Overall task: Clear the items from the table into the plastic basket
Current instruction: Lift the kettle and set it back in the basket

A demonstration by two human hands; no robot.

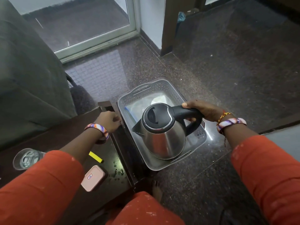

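Head view, looking down: the right hand (203, 111) has its fingers wrapped round the black handle of the kettle (160, 132) and holds it over the basket (164, 88), which sits on the floor against the table's (53, 137) right edge. Gripping at the top of the handle keeps the steel body hanging upright, spout toward the table, so anything left inside should not spill. Whether the kettle's base already rests on the basket floor cannot be told; it looks low, near the basket's near end. At the far end lies a clear bag (138, 108) with something pale in it, which is probably why the kettle goes down nearer the person.

The left hand (110, 119) rests on the table's far right corner, fingers curled over the edge beside the basket rim and holding nothing loose (a brace, I judge, while the person leans over).

Still on the table are a glass (26, 159) of water near the left edge, a yellow stick (96, 157) mid-table and a pink case (92, 178) toward the near edge. The glass will need carrying level.
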